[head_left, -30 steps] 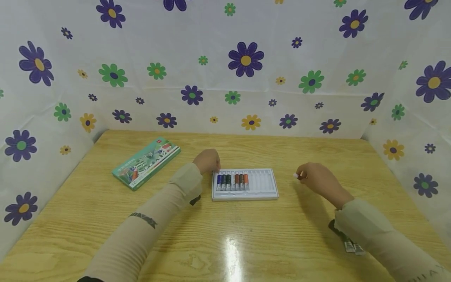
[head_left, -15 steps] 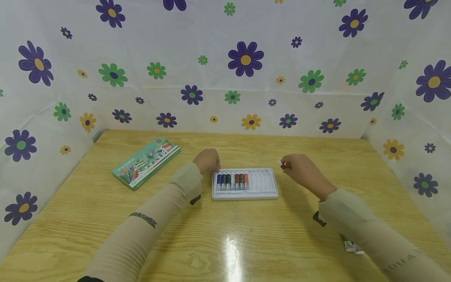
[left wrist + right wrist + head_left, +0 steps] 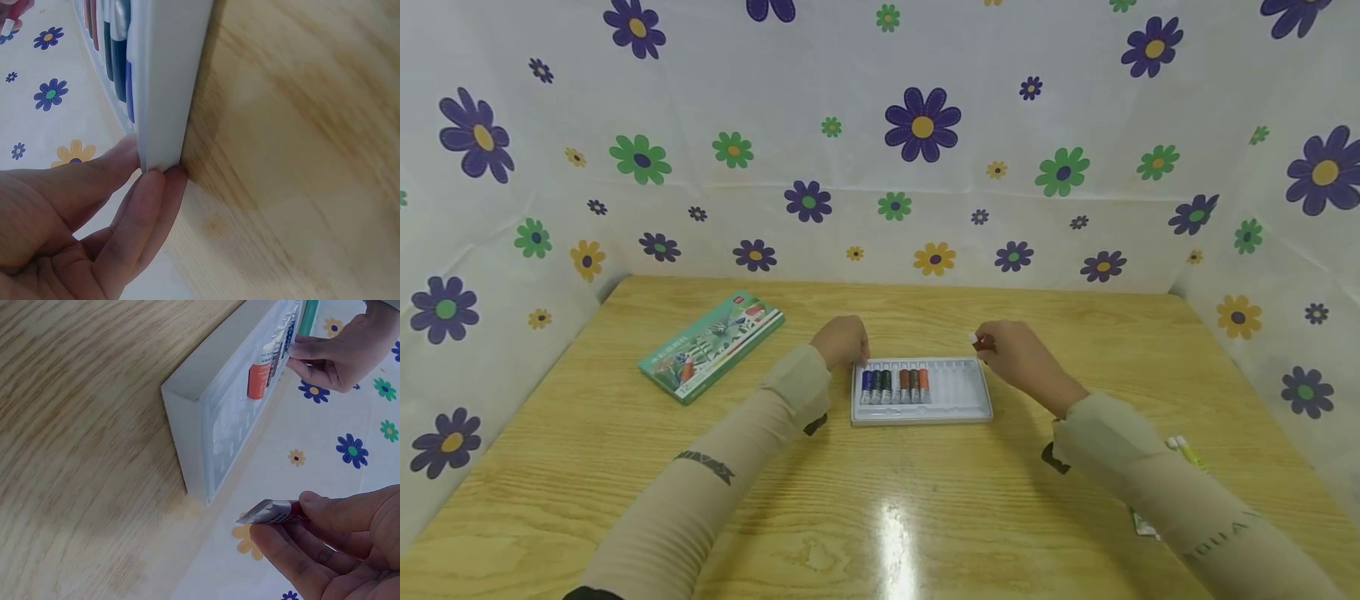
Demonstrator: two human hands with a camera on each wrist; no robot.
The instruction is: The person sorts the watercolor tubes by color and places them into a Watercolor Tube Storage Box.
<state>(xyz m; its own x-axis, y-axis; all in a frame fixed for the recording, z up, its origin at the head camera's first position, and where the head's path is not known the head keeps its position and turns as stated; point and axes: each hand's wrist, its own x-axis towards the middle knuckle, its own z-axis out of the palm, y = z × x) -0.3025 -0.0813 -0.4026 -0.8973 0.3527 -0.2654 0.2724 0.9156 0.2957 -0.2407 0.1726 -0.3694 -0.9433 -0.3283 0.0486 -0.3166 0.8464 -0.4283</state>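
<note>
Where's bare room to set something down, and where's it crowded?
Table is bare in front of the tray, between left sleeve and right sleeve, and behind it towards the flowered cloth. Tray slots right of the orange tube look empty. Crowded: the tray's left half, by the left hand, and around the right sleeve, with loose tubes partly hidden.

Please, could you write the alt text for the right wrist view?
The right hand pinches a dark red tube near a white tray on a wooden table. Inside lie several tubes, the nearest orange; the left hand holds the tray's far end.
</note>
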